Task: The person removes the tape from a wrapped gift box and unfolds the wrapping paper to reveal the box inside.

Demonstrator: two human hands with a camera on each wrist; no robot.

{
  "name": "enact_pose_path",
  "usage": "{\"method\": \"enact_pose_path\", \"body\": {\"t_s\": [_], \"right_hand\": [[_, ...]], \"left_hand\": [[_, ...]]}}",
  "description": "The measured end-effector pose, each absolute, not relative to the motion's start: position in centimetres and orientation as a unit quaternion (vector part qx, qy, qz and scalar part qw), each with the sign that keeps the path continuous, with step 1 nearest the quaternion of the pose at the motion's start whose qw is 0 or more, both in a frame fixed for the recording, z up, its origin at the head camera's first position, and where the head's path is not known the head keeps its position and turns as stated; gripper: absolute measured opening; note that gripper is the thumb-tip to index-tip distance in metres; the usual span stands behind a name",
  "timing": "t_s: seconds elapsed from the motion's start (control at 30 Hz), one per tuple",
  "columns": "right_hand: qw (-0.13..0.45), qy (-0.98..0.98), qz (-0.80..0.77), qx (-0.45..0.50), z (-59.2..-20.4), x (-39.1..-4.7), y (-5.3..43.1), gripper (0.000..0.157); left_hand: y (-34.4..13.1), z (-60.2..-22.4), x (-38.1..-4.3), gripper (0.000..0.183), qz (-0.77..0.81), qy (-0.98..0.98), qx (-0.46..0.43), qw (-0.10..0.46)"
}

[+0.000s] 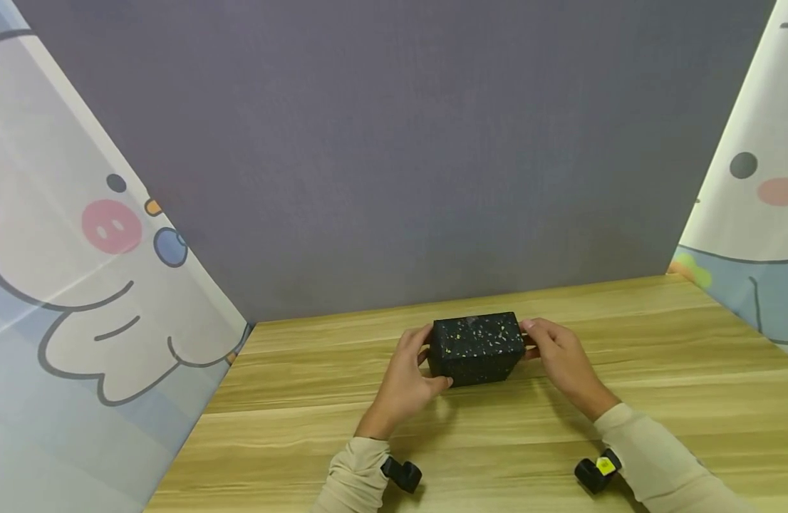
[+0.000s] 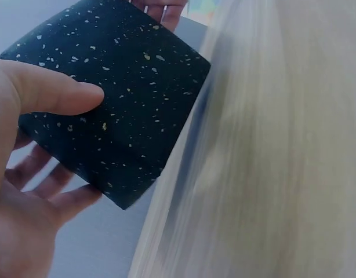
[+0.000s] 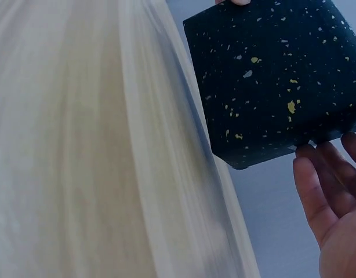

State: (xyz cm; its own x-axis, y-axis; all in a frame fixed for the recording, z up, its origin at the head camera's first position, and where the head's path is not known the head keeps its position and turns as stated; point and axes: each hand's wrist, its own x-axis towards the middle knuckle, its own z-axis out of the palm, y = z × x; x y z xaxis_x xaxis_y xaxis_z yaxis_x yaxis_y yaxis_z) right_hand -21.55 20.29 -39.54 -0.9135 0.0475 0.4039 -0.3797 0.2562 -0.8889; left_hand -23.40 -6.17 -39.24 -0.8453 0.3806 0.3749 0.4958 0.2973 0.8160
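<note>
A black speckled block [image 1: 477,338], shaped like a foam yoga block, is held just over the wooden tabletop, its long side across the head view. Its left end is gripped by my left hand [image 1: 403,381]. In the left wrist view the thumb [image 2: 62,95] lies across a speckled face [image 2: 126,87], and the other fingers reach round its edge. At the right end, my right hand [image 1: 563,363] touches the block with its fingertips. From the right wrist, those loosely extended fingers [image 3: 317,197] meet the block's lower edge, with the thumb out of sight.
Around the block spreads the wood-grain tabletop [image 1: 291,420]. A grey panel [image 1: 394,157] rises along the table's back edge. Cartoon-printed sheets [image 1: 60,299] stand at the left and right sides. Both wrists wear small black devices [image 1: 403,474] over beige sleeves.
</note>
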Motion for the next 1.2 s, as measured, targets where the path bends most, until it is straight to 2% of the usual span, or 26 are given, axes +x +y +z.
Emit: {"method": "enact_pose_path", "body": {"t_s": [0.13,0.27,0.37,0.5,0.63,0.8,1.1,1.2], "right_hand": [[0.178,-0.777,0.598,0.087,-39.4,-21.6,20.5,0.041],[0.162,-0.79,0.587,0.067,-39.4,-21.5,20.8,0.044],[0.128,-0.794,0.592,0.046,-39.4,-21.5,20.8,0.049],[0.054,-0.782,0.62,0.026,-39.3,-21.4,20.7,0.062],[0.008,-0.773,0.634,0.017,-39.3,-21.1,20.6,0.071],[0.002,-0.773,0.634,0.018,-38.9,-20.9,20.5,0.078],[0.037,-0.797,0.603,0.016,-38.4,-20.5,19.9,0.072],[0.045,-0.818,0.574,0.013,-38.5,-20.5,19.8,0.074]], "left_hand": [[-6.0,-39.5,-23.5,0.09,-0.49,-0.807,-0.313,0.103],[-6.1,-39.7,-23.3,0.088,-0.454,-0.822,-0.32,0.122],[-6.1,-39.8,-23.3,0.09,-0.433,-0.831,-0.32,0.138],[-6.1,-39.8,-23.4,0.092,-0.412,-0.833,-0.334,0.157],[-6.2,-39.8,-23.3,0.093,-0.406,-0.833,-0.341,0.156],[-6.6,-39.9,-23.2,0.095,-0.392,-0.843,-0.334,0.156],[-6.9,-39.8,-23.2,0.093,-0.38,-0.85,-0.33,0.154],[-6.9,-39.9,-23.2,0.095,-0.403,-0.844,-0.327,0.136]]}}
